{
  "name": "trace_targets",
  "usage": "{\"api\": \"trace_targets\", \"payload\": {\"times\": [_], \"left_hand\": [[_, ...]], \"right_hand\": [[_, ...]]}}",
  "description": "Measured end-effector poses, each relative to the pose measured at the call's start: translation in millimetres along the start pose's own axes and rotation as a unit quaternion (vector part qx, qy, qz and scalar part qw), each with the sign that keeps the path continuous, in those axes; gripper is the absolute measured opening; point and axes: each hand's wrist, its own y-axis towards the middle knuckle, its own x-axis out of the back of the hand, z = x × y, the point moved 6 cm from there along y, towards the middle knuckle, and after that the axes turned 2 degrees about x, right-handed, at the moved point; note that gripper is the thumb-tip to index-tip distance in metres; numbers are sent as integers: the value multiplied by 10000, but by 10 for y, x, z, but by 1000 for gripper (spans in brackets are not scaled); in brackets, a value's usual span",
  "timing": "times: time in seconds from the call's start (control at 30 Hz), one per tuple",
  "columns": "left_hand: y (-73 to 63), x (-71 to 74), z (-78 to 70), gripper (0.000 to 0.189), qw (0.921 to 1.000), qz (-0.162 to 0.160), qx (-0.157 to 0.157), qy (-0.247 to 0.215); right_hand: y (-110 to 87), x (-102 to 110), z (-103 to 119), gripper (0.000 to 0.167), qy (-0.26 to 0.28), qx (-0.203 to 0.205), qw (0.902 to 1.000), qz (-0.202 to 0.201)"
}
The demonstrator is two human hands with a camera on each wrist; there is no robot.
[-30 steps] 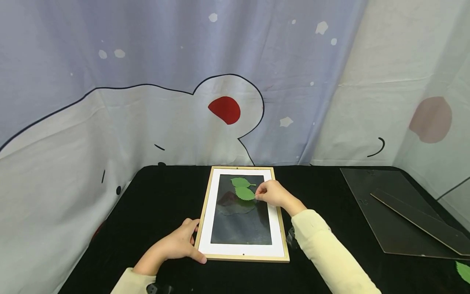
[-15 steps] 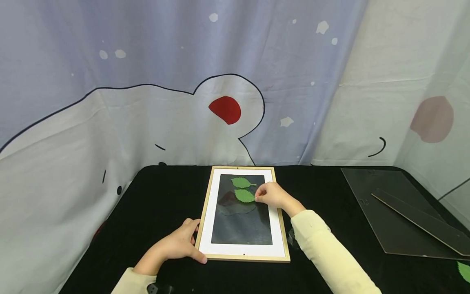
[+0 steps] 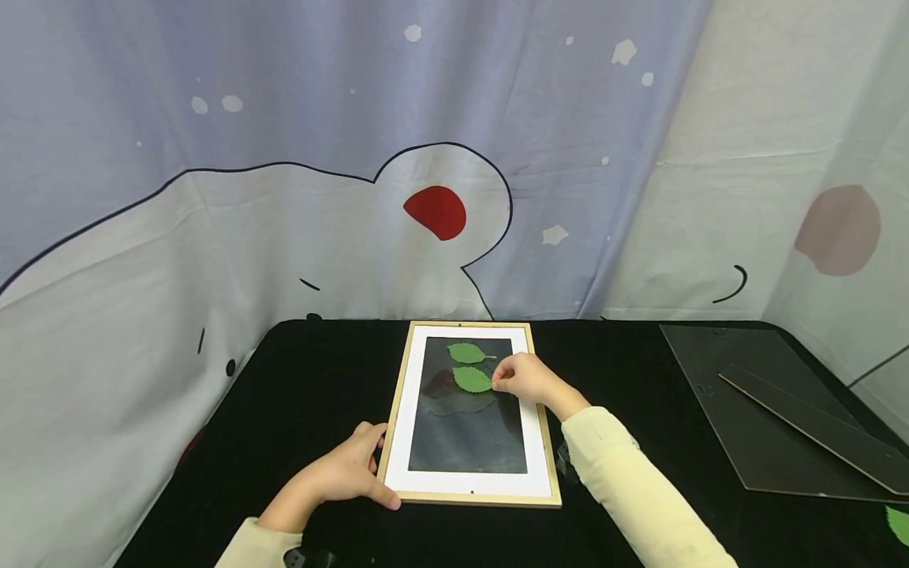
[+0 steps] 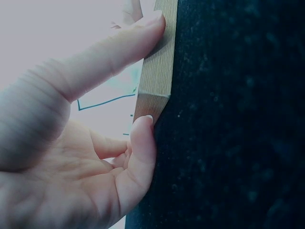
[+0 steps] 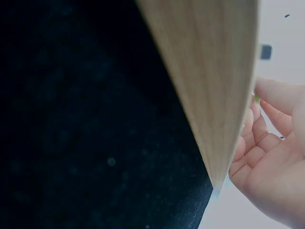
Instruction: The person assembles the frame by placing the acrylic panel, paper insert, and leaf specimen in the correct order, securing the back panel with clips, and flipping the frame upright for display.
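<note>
A picture frame with a light wood edge and white mat lies flat on the black-covered table. Its dark central panel bears a green leaf with serrated edges near the top. Just below is a second green leaf, whose right end my right hand pinches between thumb and fingertips. In the right wrist view, only a bit of green shows at those fingertips. My left hand grips the frame's near left corner, thumb on the front edge and fingers along the left side.
A large dark board lies at the right of the black cloth, with a narrower dark board across it. Another green leaf is partly cut off at the right edge. A printed curtain hangs behind the table.
The lower leaf and my right hand have shifted slightly towards me, so a gap now shows between the two leaves. My left hand and the frame stay in place.
</note>
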Motion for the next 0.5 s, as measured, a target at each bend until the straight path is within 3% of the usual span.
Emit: {"api": "trace_targets", "payload": {"times": [0.5], "left_hand": [[-17,3,-13,98,10000,24,-17,45]], "right_hand": [[-3,-15,30,7,-105,76,9999,39]]}}
